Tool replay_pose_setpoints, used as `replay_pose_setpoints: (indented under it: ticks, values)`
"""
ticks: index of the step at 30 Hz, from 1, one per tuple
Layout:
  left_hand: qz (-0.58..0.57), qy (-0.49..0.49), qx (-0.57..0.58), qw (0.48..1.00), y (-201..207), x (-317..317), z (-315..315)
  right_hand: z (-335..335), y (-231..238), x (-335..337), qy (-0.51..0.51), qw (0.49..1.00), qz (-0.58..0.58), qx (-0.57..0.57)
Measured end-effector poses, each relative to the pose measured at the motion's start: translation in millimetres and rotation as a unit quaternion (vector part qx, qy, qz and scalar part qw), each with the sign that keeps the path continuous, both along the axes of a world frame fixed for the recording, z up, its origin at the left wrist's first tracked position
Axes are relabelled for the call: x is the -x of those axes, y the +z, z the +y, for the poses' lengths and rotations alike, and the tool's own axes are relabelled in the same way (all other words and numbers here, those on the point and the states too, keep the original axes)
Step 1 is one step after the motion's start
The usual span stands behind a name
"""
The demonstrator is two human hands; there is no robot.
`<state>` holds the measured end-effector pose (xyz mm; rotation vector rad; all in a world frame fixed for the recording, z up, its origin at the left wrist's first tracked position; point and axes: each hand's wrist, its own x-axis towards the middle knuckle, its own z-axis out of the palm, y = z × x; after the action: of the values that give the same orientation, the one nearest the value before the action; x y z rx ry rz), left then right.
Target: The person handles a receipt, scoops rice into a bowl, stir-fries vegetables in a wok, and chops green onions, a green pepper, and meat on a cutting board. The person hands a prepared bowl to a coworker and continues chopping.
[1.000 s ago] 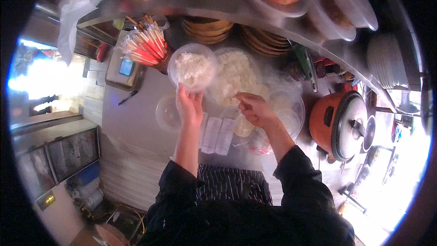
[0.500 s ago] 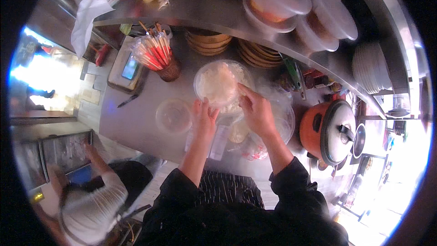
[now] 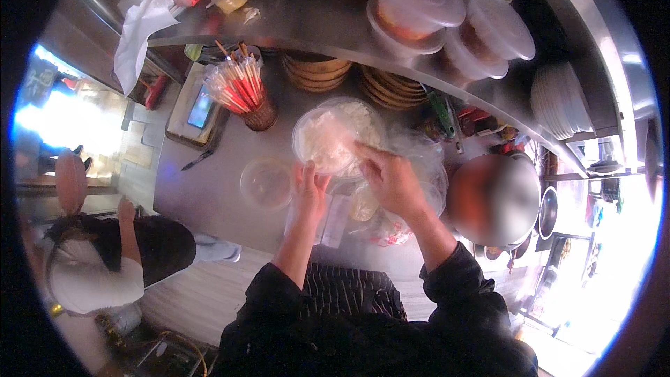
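Near the middle of the counter, my left hand [image 3: 309,185] steadies a clear round plastic bowl [image 3: 299,146] from its near side, fingers against the wall. White, rice-like food [image 3: 328,132] fills the bowl. More white food [image 3: 363,120] shows just behind it, in a second round container partly hidden. My right hand [image 3: 391,176] is at the bowl's right edge with fingers pressed together; a pale blur by the fingertips hides what they hold, if anything. A clear round lid or shallow bowl [image 3: 267,183] lies left of my left hand. Crumpled clear plastic bags [image 3: 424,192] lie beside my right wrist.
Wrapped chopsticks [image 3: 241,87] stand in a brown holder [image 3: 262,116]. A phone [image 3: 200,108] rests on a tray at left. Wooden dishes [image 3: 317,73] are stacked behind. A red cooker [image 3: 474,199] stands right. Lidded tubs [image 3: 419,0] line the overhead shelf. A co-worker [image 3: 98,272] is at lower left.
The bowl and my hands have shifted slightly left and lower over the second container, showing more of its white food. The co-worker at lower left has changed posture, moving up and left.
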<state>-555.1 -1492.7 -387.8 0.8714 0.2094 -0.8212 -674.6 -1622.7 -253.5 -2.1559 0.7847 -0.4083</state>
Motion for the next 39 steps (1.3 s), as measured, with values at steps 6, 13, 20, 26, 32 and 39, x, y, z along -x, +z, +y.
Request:
replay_pose_setpoints:
  ticks: [6,13,20,26,32,39]
  values:
    - [-0.03,-0.024,-0.014,0.999,-2.0,-9.2,6.0,-15.4,14.2,-12.5,0.101,0.985,0.136,0.043]
    - [-0.014,-0.023,-0.04,0.999,-6.7,-23.8,8.7,-12.9,34.7,-4.3,0.12,0.972,0.197,0.048]
    - [-0.007,0.022,-0.111,0.993,-11.7,-63.1,45.7,-55.5,0.6,-2.5,0.064,0.987,0.145,-0.024]
    - [-0.021,0.032,-0.039,0.999,11.9,-44.0,90.3,-66.5,-60.4,62.9,-0.097,0.987,0.119,-0.049]
    - [0.054,-0.06,-0.046,0.996,14.5,9.0,133.2,-37.7,-96.9,208.4,-0.195,0.938,0.267,0.1]
    - [0.088,-0.12,-0.059,0.987,16.1,67.3,155.0,-16.8,-170.6,269.6,-0.426,0.821,0.025,-0.379]
